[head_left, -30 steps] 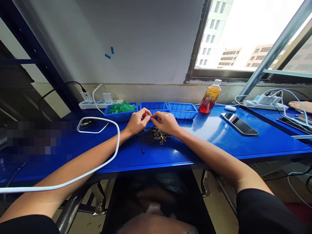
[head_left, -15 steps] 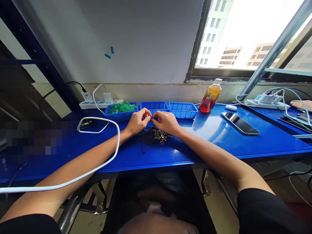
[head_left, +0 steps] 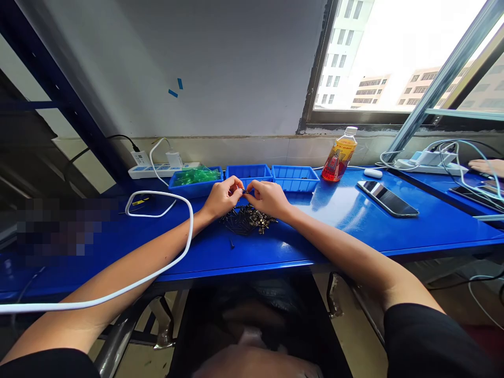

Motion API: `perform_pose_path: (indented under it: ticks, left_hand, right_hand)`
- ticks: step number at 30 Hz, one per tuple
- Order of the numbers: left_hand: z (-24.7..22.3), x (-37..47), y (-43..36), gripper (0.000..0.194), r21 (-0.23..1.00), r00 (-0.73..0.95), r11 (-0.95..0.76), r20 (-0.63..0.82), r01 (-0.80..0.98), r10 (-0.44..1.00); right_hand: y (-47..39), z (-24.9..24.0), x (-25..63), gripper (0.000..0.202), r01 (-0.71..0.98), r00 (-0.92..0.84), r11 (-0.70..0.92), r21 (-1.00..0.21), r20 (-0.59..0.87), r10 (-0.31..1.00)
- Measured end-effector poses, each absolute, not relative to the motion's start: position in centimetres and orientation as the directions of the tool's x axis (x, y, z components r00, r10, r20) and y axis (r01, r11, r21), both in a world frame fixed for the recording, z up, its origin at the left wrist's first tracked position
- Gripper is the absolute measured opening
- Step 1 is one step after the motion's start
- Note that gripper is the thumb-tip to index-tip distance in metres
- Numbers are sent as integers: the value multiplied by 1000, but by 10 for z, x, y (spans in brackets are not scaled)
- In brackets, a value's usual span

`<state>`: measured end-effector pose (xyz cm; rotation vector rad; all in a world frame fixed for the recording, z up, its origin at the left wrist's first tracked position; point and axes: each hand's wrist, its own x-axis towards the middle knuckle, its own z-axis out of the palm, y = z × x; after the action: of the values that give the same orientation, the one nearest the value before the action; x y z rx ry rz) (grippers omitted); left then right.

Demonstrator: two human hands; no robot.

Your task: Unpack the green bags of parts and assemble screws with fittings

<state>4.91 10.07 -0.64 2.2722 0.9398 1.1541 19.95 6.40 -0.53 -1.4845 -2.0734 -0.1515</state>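
My left hand (head_left: 225, 197) and my right hand (head_left: 268, 198) meet over the table, thumbs and fingertips pinched together. Between the fingertips is a small dark metal piece (head_left: 244, 192), mostly hidden and too small to identify. Right below the hands lies a heap of loose hardware: dark screws (head_left: 238, 222) on its left side and shiny brass-coloured metal pieces (head_left: 261, 220) on its right. A single dark screw (head_left: 232, 243) lies apart, nearer the front edge.
Behind my hands stand a blue bin (head_left: 189, 190) with green plastic bags and two more blue bins (head_left: 249, 170) (head_left: 296, 181). A drink bottle (head_left: 339, 155) and a phone (head_left: 387, 198) are to the right. A white cable (head_left: 188, 231) arches over my left forearm. Another person's hand (head_left: 487, 166) shows far right.
Both hands keep their pinch at nearly the same spot, with only slight finger movement. The view has shifted very slightly; the heap looks unchanged.
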Motion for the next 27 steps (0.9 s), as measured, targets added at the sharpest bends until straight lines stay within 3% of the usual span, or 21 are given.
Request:
perform_pose_path:
  ticks: [27]
  left_hand:
    - [-4, 51, 101, 7, 744, 383, -596, 479, 300, 790]
  right_hand:
    - [64, -7, 199, 18, 891, -242, 402, -209, 532, 812]
